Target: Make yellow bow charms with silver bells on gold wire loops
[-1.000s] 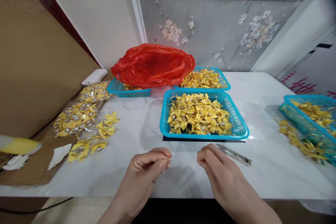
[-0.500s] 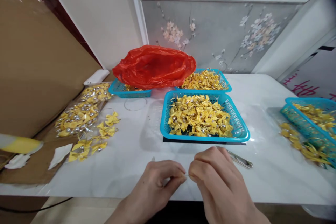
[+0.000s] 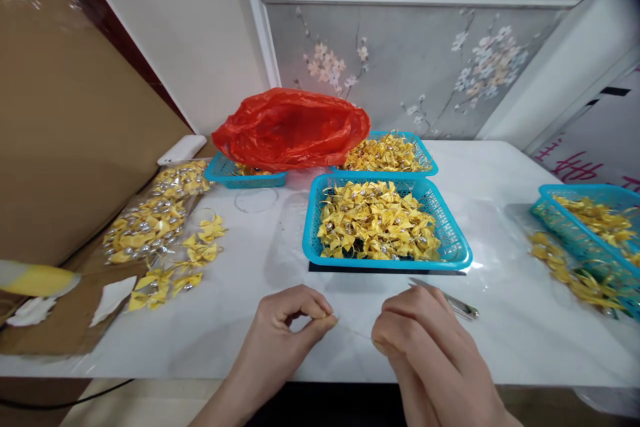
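My left hand (image 3: 285, 330) is closed in a pinch, thumb against forefinger, above the front of the white table. A thin pale thread (image 3: 356, 332) runs from its fingertips across to my right hand (image 3: 430, 340). The fingers of the right hand are curled shut around the thread's other end; what else lies inside them is hidden. Just beyond the right hand lie small metal thread snips (image 3: 464, 308), partly covered by it. Past both hands stands a blue basket (image 3: 390, 261) heaped with yellow ribbon flowers (image 3: 377, 223) bearing silvery beads.
A red plastic bag (image 3: 290, 130) rests over a blue basket (image 3: 250, 180) at the back. Behind the front basket is another basket (image 3: 434, 163) of yellow pieces. Bagged flowers (image 3: 145, 227) and loose flowers (image 3: 153, 287) lie left. One more basket (image 3: 555, 210) stands right.
My hands have drawn apart: the left moved left and slightly up, the right a little to the right. The thread between them now shows as a longer line.
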The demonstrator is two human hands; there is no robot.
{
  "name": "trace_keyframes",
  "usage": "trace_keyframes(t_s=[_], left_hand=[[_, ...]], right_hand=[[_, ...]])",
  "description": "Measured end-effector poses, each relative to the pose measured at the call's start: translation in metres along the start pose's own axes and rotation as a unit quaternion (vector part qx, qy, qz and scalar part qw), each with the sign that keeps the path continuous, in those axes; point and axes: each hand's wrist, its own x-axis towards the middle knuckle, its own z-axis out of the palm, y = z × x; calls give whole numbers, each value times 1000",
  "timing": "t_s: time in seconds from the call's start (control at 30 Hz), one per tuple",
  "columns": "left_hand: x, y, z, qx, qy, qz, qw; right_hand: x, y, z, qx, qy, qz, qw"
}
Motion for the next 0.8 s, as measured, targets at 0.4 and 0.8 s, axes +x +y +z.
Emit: trace_keyframes(t_s=[0.4,0.8], left_hand=[[-10,22,-12,-223,20,-85,971],[-8,20,-9,-218,38,-100,970]], right_hand=[[-19,30,0,-37,-37,32,998],[-27,34,-5,-53,-32,25,998]])
